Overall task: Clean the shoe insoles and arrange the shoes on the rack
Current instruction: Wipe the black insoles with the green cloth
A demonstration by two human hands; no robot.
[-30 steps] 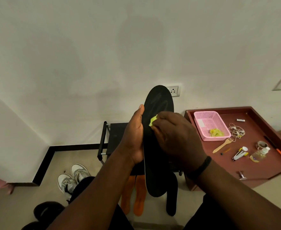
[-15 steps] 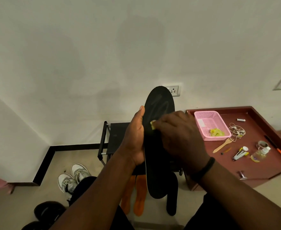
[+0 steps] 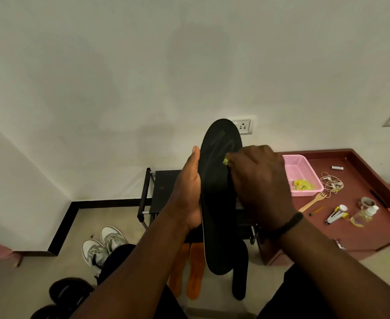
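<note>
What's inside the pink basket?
A crumpled yellow-green cloth lies in the near corner of the pink basket. The right hand covers the basket's left edge, so anything there is hidden.

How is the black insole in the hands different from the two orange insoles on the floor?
The black insole is held upright in the air by the left hand, while the orange insoles lie flat on the floor. The black insole is being wiped by the right hand with a yellow cloth; the orange insoles are untouched. All are out of their shoes.
</note>
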